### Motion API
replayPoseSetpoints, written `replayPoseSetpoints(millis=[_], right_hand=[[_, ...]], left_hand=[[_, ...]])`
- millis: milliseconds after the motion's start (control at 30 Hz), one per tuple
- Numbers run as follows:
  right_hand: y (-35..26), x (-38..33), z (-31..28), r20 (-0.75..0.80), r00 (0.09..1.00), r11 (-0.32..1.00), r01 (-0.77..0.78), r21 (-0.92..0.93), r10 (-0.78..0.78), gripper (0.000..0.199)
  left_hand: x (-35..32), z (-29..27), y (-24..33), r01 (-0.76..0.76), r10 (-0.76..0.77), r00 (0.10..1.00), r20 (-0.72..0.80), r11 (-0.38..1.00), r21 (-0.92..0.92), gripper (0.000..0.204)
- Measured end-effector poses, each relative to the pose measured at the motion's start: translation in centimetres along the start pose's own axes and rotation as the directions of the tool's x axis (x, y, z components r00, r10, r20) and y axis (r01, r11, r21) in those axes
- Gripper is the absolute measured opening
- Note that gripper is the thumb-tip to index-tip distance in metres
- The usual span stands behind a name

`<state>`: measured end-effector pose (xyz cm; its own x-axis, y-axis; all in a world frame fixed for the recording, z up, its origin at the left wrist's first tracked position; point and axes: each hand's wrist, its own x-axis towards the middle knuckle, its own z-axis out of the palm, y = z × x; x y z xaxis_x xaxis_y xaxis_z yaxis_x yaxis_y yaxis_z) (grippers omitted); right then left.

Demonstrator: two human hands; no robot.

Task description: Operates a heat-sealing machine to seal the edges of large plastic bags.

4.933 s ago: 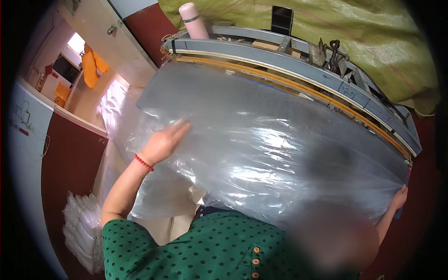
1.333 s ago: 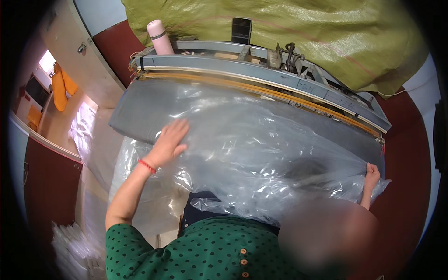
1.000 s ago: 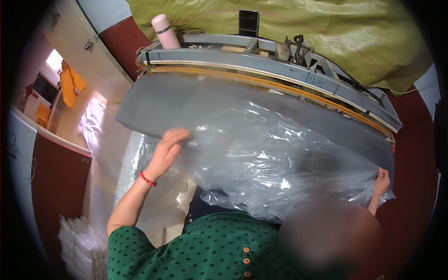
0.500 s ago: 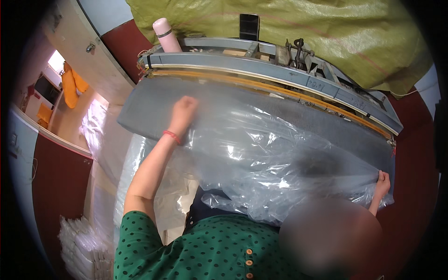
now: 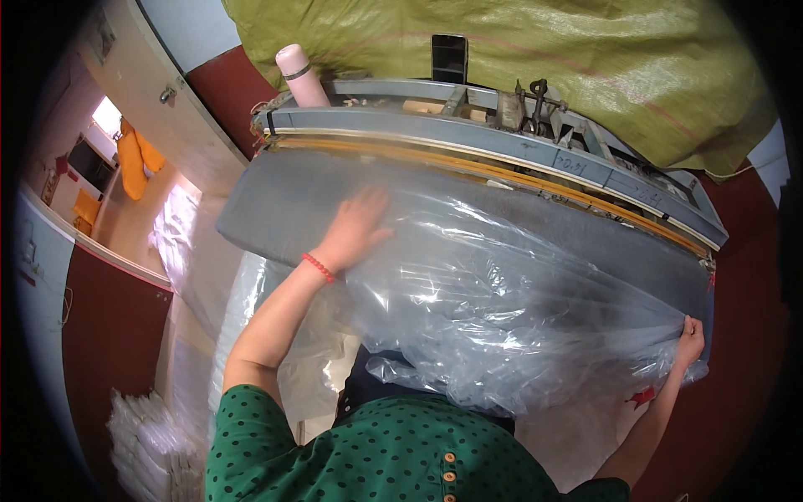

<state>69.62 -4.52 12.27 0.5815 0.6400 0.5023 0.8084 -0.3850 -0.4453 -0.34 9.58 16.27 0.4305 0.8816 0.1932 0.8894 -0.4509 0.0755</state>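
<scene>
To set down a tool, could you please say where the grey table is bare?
Left of the left hand, the grey table looks bare, as it does between the orange bar and plastic sheet. Around the back frame it's crowded: flask, phone, clamp.

Your green shirt (image 5: 376, 443), patterned in dark dots, has short sleeves (image 5: 249, 431) and round tan buttons (image 5: 450, 476). Dark navy trousers (image 5: 365, 383) show below the shirt; past its left sleeve you wear a red beaded bracelet (image 5: 319, 268).
</scene>
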Motion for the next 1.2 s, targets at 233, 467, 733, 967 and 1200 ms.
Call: replayPoseSetpoints(millis=[233,467,733,967,1200], right_hand=[[-0.2,-0.1,-0.1,0.002,1.0,1.0,-0.02,0.001,0.02,0.023],[-0.1,0.0,0.2,-0.032,0.999,0.998,-0.027,0.06,0.028,0.023],[4.5,2.5,2.0,0.007,0.996,0.9,-0.085,0.428,0.091,0.022],[-3.4,5.9,7.8,-0.133,0.984,0.851,-0.032,0.525,0.12,0.018],[-8.7,9.3,14.8,-0.046,0.992,0.746,-0.058,0.663,0.117,0.017]], left_hand=[[1.1,0.2,0.0,0.032,-0.032,0.995,-0.091,0.999,0.005,0.051],[5.4,-0.1,-0.6,0.376,-0.433,0.883,-0.183,0.884,-0.278,0.027],[7.0,3.2,-2.7,0.422,-0.45,0.783,-0.43,0.891,-0.165,0.016],[7.9,5.2,-7.2,0.283,-0.699,0.469,-0.539,0.697,-0.658,0.02],[9.0,5.9,-14.1,0.277,-0.786,0.397,-0.474,0.595,-0.755,0.022]])
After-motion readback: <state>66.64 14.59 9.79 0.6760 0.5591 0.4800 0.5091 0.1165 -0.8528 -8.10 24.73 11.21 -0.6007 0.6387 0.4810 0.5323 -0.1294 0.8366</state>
